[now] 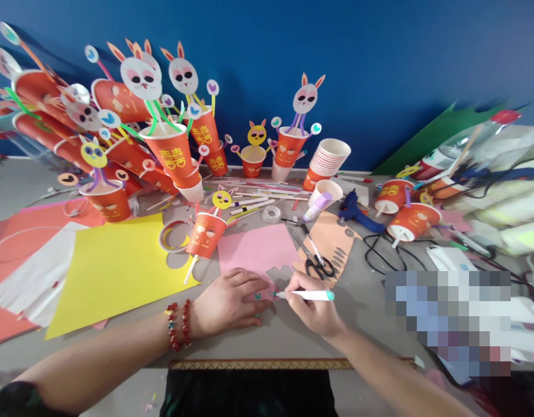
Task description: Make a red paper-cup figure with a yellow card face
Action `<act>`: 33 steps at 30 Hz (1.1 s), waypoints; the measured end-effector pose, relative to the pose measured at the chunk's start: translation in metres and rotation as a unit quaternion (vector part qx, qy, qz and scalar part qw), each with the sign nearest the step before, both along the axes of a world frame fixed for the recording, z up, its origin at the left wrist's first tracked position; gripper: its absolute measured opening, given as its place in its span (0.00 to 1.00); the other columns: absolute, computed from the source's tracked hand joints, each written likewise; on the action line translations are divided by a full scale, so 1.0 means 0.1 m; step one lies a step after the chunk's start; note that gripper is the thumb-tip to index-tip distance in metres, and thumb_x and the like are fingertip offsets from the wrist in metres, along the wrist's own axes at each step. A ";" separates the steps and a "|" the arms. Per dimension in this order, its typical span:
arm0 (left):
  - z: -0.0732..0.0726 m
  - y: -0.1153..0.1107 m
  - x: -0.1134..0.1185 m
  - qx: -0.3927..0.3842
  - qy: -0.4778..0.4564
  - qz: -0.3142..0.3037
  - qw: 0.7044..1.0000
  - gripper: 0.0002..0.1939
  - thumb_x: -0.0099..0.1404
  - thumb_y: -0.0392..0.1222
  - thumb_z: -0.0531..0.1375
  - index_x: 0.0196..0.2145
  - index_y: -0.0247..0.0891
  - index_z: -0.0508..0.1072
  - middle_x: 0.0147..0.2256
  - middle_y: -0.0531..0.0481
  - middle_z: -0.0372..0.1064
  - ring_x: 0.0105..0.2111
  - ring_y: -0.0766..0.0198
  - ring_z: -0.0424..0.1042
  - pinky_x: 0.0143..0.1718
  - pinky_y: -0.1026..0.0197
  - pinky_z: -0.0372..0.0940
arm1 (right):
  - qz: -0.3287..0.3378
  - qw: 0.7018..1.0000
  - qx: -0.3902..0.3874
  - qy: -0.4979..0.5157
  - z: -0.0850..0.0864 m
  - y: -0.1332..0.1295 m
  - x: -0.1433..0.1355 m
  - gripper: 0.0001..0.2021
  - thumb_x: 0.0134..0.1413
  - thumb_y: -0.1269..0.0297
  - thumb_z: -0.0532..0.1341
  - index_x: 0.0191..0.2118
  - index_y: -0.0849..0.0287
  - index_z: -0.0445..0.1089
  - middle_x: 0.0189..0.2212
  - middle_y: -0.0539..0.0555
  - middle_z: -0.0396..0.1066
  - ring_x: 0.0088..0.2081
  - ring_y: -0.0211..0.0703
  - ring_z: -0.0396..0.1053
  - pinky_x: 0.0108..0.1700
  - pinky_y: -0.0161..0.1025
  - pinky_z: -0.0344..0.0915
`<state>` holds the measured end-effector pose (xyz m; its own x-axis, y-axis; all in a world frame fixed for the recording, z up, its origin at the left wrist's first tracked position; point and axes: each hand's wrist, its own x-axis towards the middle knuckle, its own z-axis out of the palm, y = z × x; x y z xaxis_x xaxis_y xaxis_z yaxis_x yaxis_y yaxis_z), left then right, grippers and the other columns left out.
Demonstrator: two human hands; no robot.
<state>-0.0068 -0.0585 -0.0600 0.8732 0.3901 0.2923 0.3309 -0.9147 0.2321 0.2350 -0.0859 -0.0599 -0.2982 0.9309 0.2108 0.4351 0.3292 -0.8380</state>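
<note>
My right hand is closed around a white marker with a teal end, its tip touching a small pink paper piece. Two small teal marks show on that piece. My left hand lies flat with its fingers spread, resting on the table and on the left part of the piece. Just beyond both hands is a larger pink sheet with its near edge cut away. A red paper cup with a yellow face on top leans behind my left hand.
Scissors lie on an orange sheet. A blue glue gun and black cables are at the right. Yellow paper covers the left side. Decorated red cups and stacked cups stand along the blue wall.
</note>
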 end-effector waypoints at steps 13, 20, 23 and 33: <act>0.00 0.00 -0.01 -0.002 -0.001 -0.001 1.000 0.19 0.70 0.55 0.54 0.51 0.43 0.73 0.55 0.45 0.71 0.54 0.52 0.67 0.53 0.50 0.62 | 0.006 1.000 -0.011 0.012 -0.02 0.00 0.01 0.09 0.55 0.72 0.55 0.26 0.57 0.62 0.20 0.46 0.61 0.22 0.36 0.58 0.26 0.34 0.53; 0.00 0.00 0.00 -0.001 -0.008 -0.002 1.000 0.19 0.70 0.55 0.55 0.52 0.43 0.73 0.54 0.43 0.71 0.54 0.52 0.68 0.54 0.49 0.61 | 0.014 1.000 -0.011 -0.013 -0.03 0.02 0.00 0.09 0.55 0.71 0.56 0.25 0.57 0.61 0.20 0.46 0.62 0.23 0.36 0.60 0.27 0.35 0.54; -0.01 0.00 0.00 -0.001 -0.004 -0.002 1.000 0.19 0.70 0.55 0.55 0.52 0.43 0.73 0.55 0.43 0.71 0.54 0.51 0.67 0.54 0.50 0.61 | 0.007 1.000 -0.006 -0.008 -0.01 0.02 0.00 0.09 0.55 0.72 0.56 0.25 0.57 0.62 0.20 0.46 0.62 0.22 0.36 0.59 0.27 0.35 0.53; 0.00 0.00 0.00 0.000 -0.008 -0.001 1.000 0.19 0.70 0.55 0.55 0.51 0.43 0.73 0.54 0.43 0.71 0.54 0.52 0.68 0.54 0.50 0.62 | 0.013 1.000 -0.004 -0.005 -0.01 0.00 0.00 0.09 0.55 0.72 0.56 0.25 0.57 0.62 0.20 0.46 0.62 0.23 0.36 0.60 0.27 0.34 0.54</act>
